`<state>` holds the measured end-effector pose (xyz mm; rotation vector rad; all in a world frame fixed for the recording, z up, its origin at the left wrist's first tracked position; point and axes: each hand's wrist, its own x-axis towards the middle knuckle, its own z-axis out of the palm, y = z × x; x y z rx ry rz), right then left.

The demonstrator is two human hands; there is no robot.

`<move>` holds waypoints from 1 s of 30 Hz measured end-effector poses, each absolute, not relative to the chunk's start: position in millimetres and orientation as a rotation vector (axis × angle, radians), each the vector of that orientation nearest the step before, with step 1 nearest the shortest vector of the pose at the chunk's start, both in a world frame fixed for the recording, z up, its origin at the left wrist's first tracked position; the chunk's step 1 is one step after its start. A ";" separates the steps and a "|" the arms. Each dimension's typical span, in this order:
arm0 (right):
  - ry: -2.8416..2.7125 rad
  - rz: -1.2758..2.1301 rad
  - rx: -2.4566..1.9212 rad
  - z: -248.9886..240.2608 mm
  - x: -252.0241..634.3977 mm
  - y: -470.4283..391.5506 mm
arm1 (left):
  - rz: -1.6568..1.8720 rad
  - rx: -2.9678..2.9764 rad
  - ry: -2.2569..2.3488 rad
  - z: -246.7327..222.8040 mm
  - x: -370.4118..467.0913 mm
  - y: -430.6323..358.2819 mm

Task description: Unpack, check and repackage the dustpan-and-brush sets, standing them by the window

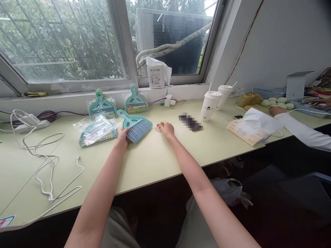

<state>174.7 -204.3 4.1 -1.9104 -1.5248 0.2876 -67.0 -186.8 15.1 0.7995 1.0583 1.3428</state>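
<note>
A teal dustpan (148, 123) with a grey-bristled brush (139, 131) set in it lies tilted over the table. My left hand (123, 136) grips its left edge, thumb on top. Just right of the dustpan, my right hand (167, 130) has its fingers pinched on a small colourful item (158, 127), too small to make out, at the tabletop. Left of my left hand lies a dustpan set in clear plastic wrap (98, 132). Two more wrapped teal sets, one at the left (101, 105) and one at the right (136, 102), lean against the wall under the window.
Two white cups (208, 108) stand right of a blurred dark object (190, 122). Farther right are a tissue pack (245, 129) and another person's arm (305, 129). White cables (51, 162) and a power strip (32, 126) lie left. A white package (157, 75) sits on the sill.
</note>
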 end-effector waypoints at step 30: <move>-1.600 0.302 -1.560 18.4 111.8 -231.6 | 1.249 1.013 0.770 16.1 -51.2 -199.6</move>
